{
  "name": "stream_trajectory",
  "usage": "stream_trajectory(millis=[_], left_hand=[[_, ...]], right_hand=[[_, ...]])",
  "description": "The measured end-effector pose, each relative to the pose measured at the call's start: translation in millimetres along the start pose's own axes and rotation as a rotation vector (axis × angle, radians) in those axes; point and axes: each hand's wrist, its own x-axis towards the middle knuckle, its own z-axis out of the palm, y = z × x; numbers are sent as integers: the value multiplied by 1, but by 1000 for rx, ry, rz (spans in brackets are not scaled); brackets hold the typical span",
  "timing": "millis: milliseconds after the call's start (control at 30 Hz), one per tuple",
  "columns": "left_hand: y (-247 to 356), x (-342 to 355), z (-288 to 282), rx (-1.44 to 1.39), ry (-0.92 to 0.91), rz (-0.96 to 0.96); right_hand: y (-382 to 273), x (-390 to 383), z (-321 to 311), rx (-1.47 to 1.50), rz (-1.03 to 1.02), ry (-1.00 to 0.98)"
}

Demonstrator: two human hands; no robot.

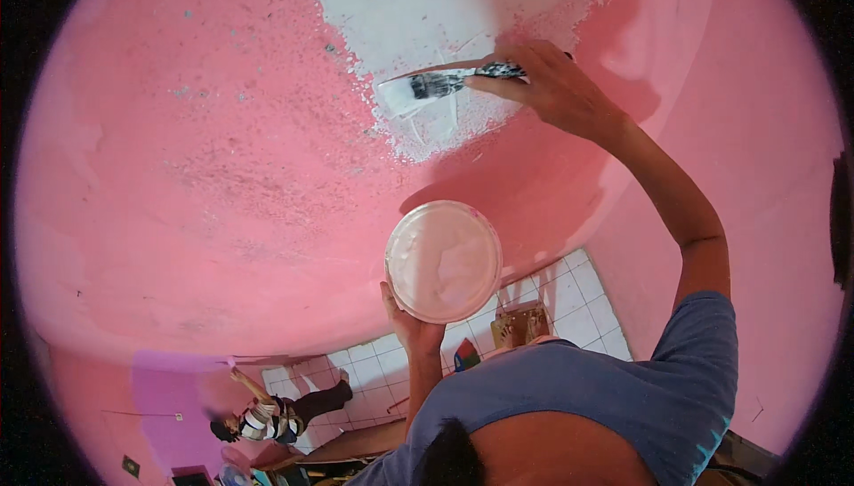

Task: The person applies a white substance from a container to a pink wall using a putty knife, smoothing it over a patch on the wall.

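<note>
Currently, right hand (565,90) grips white-smeared, dark-handled flat scraper (433,86) at white patch (400,6) on pink wall (222,246); probably stiff, slick-handled. Left hand (418,332) holds round, pale, plastic-looking lid (445,319): likely light, best supported underneath.

Holds the right grip (560,90) far forward, with fingers (527,52) curled inward and the elbow (707,239) bent well out to the side. Holds the left grip (414,326) nearer the torso (569,384), with one digit (389,297) raised and the others hidden.
</note>
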Motion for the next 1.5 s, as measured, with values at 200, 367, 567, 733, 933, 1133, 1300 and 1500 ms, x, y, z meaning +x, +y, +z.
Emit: stream_trajectory(millis=[200, 367, 567, 733, 933, 1133, 1300, 1500], left_hand=[[-1, -2, -1, 35, -48, 6], [0, 0, -5, 21, -35, 4], [-2, 1, 4, -11, -48, -16], [-4, 1, 2, -6, -21, -7], [-7, 1, -2, 7, -24, -29], [-6, -2, 4, 27, -52, -28], [-16, -6, 21, 280, -70, 93], [-18, -3, 11, 63, -4, 4]], right_hand=[[37, -50, -26, -67, 98, -67], [46, -67, -45, 75, 481, -190], [28, -15, -24, -56, -15, -57], [42, -13, -24, -79, 5, -71], [76, -61, -53, -133, 150, -147], [63, -68, -53, 81, 329, -94], [43, -33, -24, -56, 71, -71], [36, -63, 0, 44, 241, 120]])
